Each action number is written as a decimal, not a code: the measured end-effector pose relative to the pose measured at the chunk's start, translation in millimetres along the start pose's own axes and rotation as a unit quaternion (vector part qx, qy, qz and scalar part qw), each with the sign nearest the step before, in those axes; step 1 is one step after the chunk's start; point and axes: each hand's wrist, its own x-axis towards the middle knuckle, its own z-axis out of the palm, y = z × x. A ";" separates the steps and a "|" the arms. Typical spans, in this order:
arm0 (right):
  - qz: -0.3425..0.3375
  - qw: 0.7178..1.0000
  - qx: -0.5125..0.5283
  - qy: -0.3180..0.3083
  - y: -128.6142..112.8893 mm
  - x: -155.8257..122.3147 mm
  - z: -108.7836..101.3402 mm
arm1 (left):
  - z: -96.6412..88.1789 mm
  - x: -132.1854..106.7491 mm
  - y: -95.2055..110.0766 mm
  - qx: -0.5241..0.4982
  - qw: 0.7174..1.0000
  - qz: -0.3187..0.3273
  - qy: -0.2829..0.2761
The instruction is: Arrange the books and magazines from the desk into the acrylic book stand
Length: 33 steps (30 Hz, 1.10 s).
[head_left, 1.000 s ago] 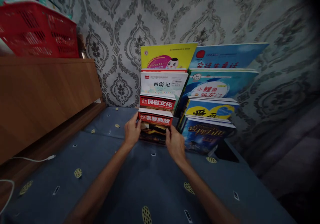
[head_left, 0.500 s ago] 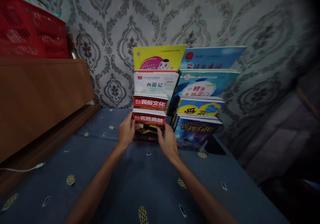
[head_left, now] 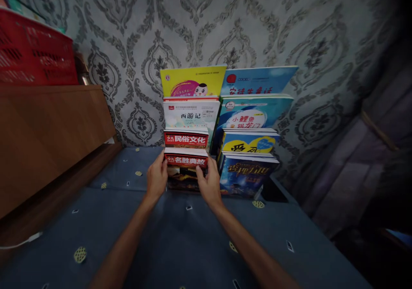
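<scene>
A book with a red title band and a dark picture cover (head_left: 183,175) stands upright at the front of the left row. My left hand (head_left: 156,178) is closed on its left edge, and my right hand (head_left: 210,181) grips the right edge with the thumb over the front cover. The fingertips behind the book are hidden. Just behind it rises another red-banded book (head_left: 189,139), then a pale book (head_left: 190,114) and a yellow book (head_left: 193,80). Close to my right hand, a dark blue book (head_left: 246,173) leads the right row.
Farther back in the right row are a yellow-and-blue book (head_left: 251,142), a teal book (head_left: 257,108) and a blue book (head_left: 264,78). A wooden cabinet (head_left: 51,134) carrying a red basket (head_left: 35,53) borders the left. Behind is a patterned wall (head_left: 141,65); a white cable (head_left: 22,241) lies lower left.
The view has shifted, so the books and both hands appear slightly farther left and lower. Both hands keep their places on the front book.
</scene>
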 end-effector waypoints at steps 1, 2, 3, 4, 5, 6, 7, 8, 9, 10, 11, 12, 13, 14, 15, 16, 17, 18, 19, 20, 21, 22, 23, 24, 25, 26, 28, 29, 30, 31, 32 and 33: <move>-0.001 1.000 0.002 0.006 0.3 -0.8 0.8 | 0.4 -0.2 -1.0 0.001 1.000 -0.003 0.002; -0.001 1.000 0.004 0.010 0.8 -1.6 1.3 | 0.7 -0.6 -2.4 0.001 1.000 -0.005 0.004; -0.001 1.000 0.004 0.012 1.6 -2.3 1.5 | 0.9 -1.1 -4.0 -0.001 1.000 -0.008 0.004; -0.002 1.000 0.003 0.011 2.7 -2.8 1.4 | 0.9 -1.5 -5.8 -0.004 1.000 -0.010 0.003; -0.005 1.000 0.002 0.008 3.9 -2.9 1.2 | 1.0 -1.7 -7.6 -0.007 1.000 -0.012 0.000; -0.007 1.000 0.000 0.005 5.1 -2.5 1.0 | 1.0 -1.5 -9.1 -0.009 1.000 -0.012 -0.003; -0.010 1.000 -0.003 0.004 6.2 -1.4 0.9 | 1.3 -0.5 -10.2 -0.012 1.000 -0.010 -0.004; -0.012 1.000 -0.006 0.006 6.9 0.5 0.9 | 1.9 1.5 -10.7 -0.018 1.000 -0.005 -0.004; -0.015 1.000 -0.012 0.011 7.1 3.3 1.3 | 2.9 4.6 -10.5 -0.027 1.000 0.001 0.000; -0.019 0.999 -0.019 0.019 6.6 6.9 1.9 | 4.3 9.0 -9.5 -0.040 0.999 0.009 0.004; -0.023 0.999 -0.025 0.028 5.5 11.1 2.8 | 6.0 14.5 -7.8 -0.057 0.998 0.017 0.008; -0.027 0.999 -0.030 0.036 3.8 15.8 3.8 | 7.9 20.8 -5.6 -0.075 0.997 0.024 0.013; -0.031 0.998 -0.030 0.041 1.7 20.8 5.0 | 10.0 27.3 -2.9 -0.092 0.995 0.030 0.015; -0.033 0.998 -0.027 0.041 -0.5 25.6 6.3 | 12.0 33.6 -0.2 -0.107 0.994 0.033 0.017; -0.033 0.998 -0.022 0.040 -2.5 30.0 7.7 | 14.0 39.2 2.5 -0.117 0.992 0.034 0.018; -0.032 0.999 -0.016 0.038 -4.2 33.8 9.0 | 16.0 43.8 5.0 -0.124 0.992 0.033 0.019; -0.029 0.999 -0.013 0.036 -5.4 36.8 10.4 | 17.8 47.1 7.0 -0.127 0.991 0.030 0.021; -0.027 0.999 -0.012 0.037 -5.9 39.0 11.6 | 19.6 49.2 8.5 -0.129 0.991 0.027 0.023; -0.024 0.999 -0.014 0.039 -5.9 40.4 12.8 | 21.3 50.1 9.7 -0.128 0.991 0.023 0.027; -0.023 0.999 -0.018 0.041 -5.5 41.1 13.8 | 23.0 50.1 10.4 -0.128 0.991 0.020 0.033; -0.023 0.999 -0.021 0.044 -4.8 41.3 14.8 | 24.6 49.6 10.8 -0.128 0.991 0.017 0.039; -0.023 0.998 -0.024 0.045 -4.0 41.2 15.6 | 26.1 48.7 10.9 -0.129 0.991 0.015 0.044; -0.023 0.998 -0.025 0.045 -3.4 40.9 16.3 | 27.3 47.8 10.9 -0.131 0.990 0.013 0.048; -0.022 0.998 -0.025 0.047 -2.9 40.5 17.0 | 28.2 47.0 10.8 -0.132 0.990 0.011 0.051; -0.019 0.998 -0.023 0.049 -2.6 40.1 17.6 | 28.6 46.3 10.5 -0.133 0.990 0.010 0.053; -0.017 0.998 -0.020 0.050 -2.4 39.8 17.9 | 28.5 46.0 10.2 -0.134 0.990 0.009 0.053; -0.014 0.999 -0.013 0.048 -2.0 39.6 17.8 | 26.7 46.0 9.6 -0.133 0.990 0.012 0.049; -0.014 0.999 -0.009 0.044 -1.8 39.7 17.2 | 25.1 46.5 9.3 -0.132 0.990 0.015 0.044; -0.014 0.999 -0.006 0.039 -1.6 40.1 16.2 | 23.1 47.4 9.3 -0.132 0.990 0.018 0.039; -0.015 0.999 -0.004 0.035 -1.4 40.9 14.8 | 21.1 48.7 9.4 -0.132 0.991 0.021 0.033; -0.016 0.999 -0.002 0.031 -1.4 42.0 13.2 | 19.2 50.6 9.7 -0.131 0.991 0.023 0.028; -0.019 0.999 -0.001 0.028 -1.7 43.6 11.5 | 17.6 53.0 10.3 -0.131 0.991 0.022 0.025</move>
